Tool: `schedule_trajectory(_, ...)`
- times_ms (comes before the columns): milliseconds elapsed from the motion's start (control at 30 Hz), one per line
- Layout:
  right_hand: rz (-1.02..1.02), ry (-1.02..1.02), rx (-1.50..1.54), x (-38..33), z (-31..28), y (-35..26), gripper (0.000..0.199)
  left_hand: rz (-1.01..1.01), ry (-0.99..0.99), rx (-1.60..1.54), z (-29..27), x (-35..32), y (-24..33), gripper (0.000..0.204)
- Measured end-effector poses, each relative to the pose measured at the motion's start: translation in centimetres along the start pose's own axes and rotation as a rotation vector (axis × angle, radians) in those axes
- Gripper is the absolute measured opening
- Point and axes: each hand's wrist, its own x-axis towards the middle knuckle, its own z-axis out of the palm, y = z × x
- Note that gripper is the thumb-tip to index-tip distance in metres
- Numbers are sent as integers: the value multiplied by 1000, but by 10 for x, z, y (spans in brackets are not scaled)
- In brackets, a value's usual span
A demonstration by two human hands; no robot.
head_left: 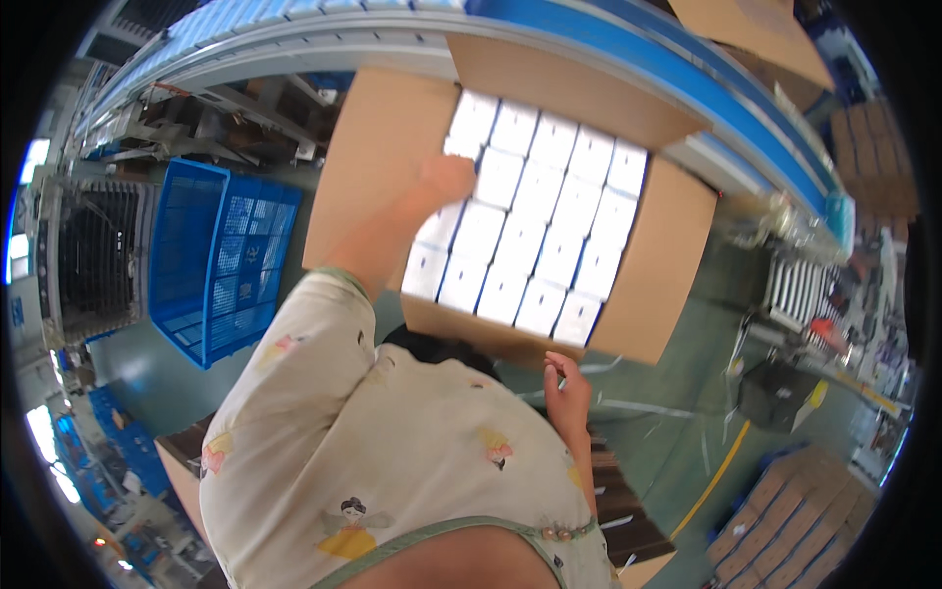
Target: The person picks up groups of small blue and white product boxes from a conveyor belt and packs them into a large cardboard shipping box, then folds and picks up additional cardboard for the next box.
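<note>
A large open cardboard carton point(657, 260) is in front of me, its flaps folded outward. Rows of small white boxes point(525, 236) fill it, with dark blue lines between them. My left hand point(448, 179) reaches over the carton's left side and rests at the left column of boxes. Its fingers are curled in a closed shape, and their tips are hidden, so what they grip cannot be made out. Just outside the carton's near right corner is my right hand point(569, 395), loosely bent, thumb apart from the fingers, with nothing visible in it.
Behind the carton runs a conveyor with a blue side rail point(628, 44). Blue plastic crates point(235, 255) stand on the left. Stacked brown cartons point(795, 515) lie at the lower right, near a yellow floor line point(713, 481). A dark bin point(780, 395) stands at right.
</note>
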Motion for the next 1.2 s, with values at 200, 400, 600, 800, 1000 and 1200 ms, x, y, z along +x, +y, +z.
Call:
schedule_trajectory(200,-777,229,-172,146,-22,-180,18,171,453,-416,-52,-62,-44,21)
schedule_trajectory(400,-579,157,-552,318,36,-310,73,-436,789,-1355,-138,-176,-186,23)
schedule_trajectory(600,-489,-87,-312,398,37,-295,94,-1067,909,-527,-68,-264,-418,38)
schedule_trajectory(800,-743,437,-186,311,5,-291,68,-487,608,-1117,-40,-181,-266,30)
schedule_trajectory(1000,-820,172,-357,174,54,-186,68,-278,490,-866,15,-162,-176,28)
schedule_trajectory(1200,-240,-311,-641,248,100,-184,51,-306,486,-707,4,-158,-160,27)
